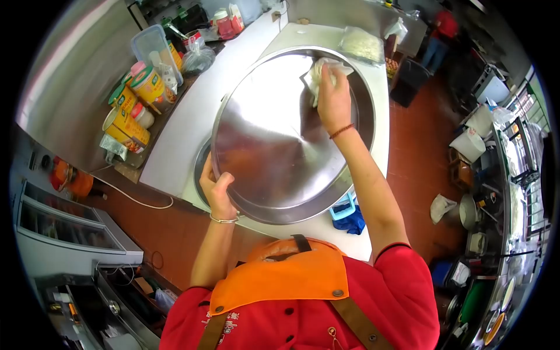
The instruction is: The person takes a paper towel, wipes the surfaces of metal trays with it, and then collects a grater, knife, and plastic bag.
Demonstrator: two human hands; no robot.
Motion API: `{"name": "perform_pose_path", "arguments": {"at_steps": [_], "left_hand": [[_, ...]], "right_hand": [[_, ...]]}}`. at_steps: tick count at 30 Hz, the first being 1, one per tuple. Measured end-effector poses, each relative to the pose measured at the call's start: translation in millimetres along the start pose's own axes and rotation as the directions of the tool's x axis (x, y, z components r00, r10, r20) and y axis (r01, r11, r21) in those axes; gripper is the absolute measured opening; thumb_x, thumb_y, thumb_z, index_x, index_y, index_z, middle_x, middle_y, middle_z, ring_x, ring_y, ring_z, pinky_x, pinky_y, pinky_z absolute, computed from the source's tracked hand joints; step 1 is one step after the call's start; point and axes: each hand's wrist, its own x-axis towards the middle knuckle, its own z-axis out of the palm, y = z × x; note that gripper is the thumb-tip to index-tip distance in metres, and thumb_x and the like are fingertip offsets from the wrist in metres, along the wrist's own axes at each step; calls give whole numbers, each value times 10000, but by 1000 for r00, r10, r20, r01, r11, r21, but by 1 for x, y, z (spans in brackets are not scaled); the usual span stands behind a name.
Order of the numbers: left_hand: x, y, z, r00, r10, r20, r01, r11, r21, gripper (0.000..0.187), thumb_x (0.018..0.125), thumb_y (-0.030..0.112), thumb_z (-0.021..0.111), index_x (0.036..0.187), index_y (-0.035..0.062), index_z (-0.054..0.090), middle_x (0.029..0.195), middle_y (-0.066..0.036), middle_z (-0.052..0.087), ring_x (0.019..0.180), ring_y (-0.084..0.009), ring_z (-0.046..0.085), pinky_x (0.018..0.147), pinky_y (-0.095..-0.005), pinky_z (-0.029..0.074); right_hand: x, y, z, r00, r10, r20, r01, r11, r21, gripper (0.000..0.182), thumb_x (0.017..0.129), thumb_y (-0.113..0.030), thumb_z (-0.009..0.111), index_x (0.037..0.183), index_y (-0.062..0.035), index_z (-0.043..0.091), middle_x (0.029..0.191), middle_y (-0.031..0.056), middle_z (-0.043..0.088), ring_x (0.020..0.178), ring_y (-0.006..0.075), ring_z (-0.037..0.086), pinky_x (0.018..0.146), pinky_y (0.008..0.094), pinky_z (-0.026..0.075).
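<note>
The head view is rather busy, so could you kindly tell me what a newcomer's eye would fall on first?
Most likely the large, shiny round metal pan in the middle, with the left hand at its left rim and the right hand holding a pale cloth against its upper right. Next might come the orange apron bib at bottom centre, then the yellow tins at upper left.

Here's the broad metal pan point(274, 128), round and gleaming, face up over the white counter point(303, 36). And the pale cloth point(315, 76), bunched inside its far right rim!
</note>
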Motion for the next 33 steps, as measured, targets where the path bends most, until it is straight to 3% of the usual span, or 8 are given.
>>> {"name": "perform_pose_path", "arguments": {"at_steps": [3, 5, 7, 16, 22, 26, 30, 33], "left_hand": [[11, -7, -2, 1000, -14, -19, 14, 1000, -7, 405, 724, -38, 514, 1119, -45, 601, 926, -49, 606, 772, -137, 564, 681, -255, 469], [16, -11, 1, 998, -26, -50, 26, 1000, -5, 411, 736, -38, 521, 1139, -43, 599, 915, -42, 604, 791, -132, 571, 688, -245, 472], [14, -8, 6, 997, -6, -75, 7, 1000, 11, 425, 736, -44, 514, 1151, -45, 605, 930, -36, 603, 806, -126, 566, 701, -231, 463], [-4, 10, -7, 1000, 14, 15, -14, 999, -43, 497, 709, -38, 486, 1197, -55, 576, 1000, -98, 623, 838, -197, 608, 751, -295, 518], [19, -20, -17, 990, -112, -85, 103, 990, -98, 550, 690, -79, 490, 1233, -57, 577, 1028, -94, 631, 887, -196, 621, 783, -288, 516], [13, -21, -12, 998, -54, -34, 53, 999, -13, 535, 707, -89, 487, 1232, -51, 582, 1038, -67, 629, 915, -174, 613, 789, -261, 490], [4, -3, -14, 997, -64, 37, 66, 995, -77, 531, 712, -85, 474, 1232, -51, 581, 1043, -74, 621, 880, -169, 599, 779, -265, 488], [2, 2, -16, 998, -13, 57, 18, 996, -87, 526, 719, -81, 467, 1233, -52, 572, 1050, -79, 617, 853, -164, 589, 766, -265, 487]], "right_hand": [[-58, 25, 30, 786, -387, 482, 604, 646, -467, 400, 965, -118, 513, 1335, 33, 518, 1264, 252, 555, 1023, 386, 600, 877, 446, 521], [-113, 4, 53, 673, -198, 713, 306, 952, -25, 485, 879, -105, 572, 1343, 23, 515, 1188, 187, 557, 976, 333, 600, 876, 405, 534], [-145, -5, 44, 487, -574, 658, 767, 641, -9, 550, 828, -119, 613, 1352, 19, 519, 1138, 130, 577, 961, 269, 600, 845, 410, 537], [-13, 79, -24, 957, -181, 228, 274, 825, -494, 427, 1016, -218, 508, 1393, -24, 465, 1261, 256, 558, 1132, 404, 578, 935, 412, 518], [-191, 46, 36, 548, -474, 689, 769, 610, -191, 545, 919, -98, 550, 1427, 47, 416, 1261, 216, 524, 999, 333, 641, 830, 364, 577], [-177, 25, 30, 458, -501, 735, 732, 681, 9, 543, 904, -75, 552, 1427, 21, 441, 1229, 196, 547, 1024, 312, 626, 792, 357, 579], [-62, 68, -13, 878, -272, 394, 401, 867, -295, 394, 1005, -212, 494, 1340, -5, 509, 1200, 221, 582, 1048, 367, 605, 949, 419, 490], [2, 89, -59, 809, -526, 264, 541, 488, -685, 326, 991, -198, 494, 1240, 2, 558, 1056, 227, 613, 953, 384, 609, 890, 450, 493]]}}
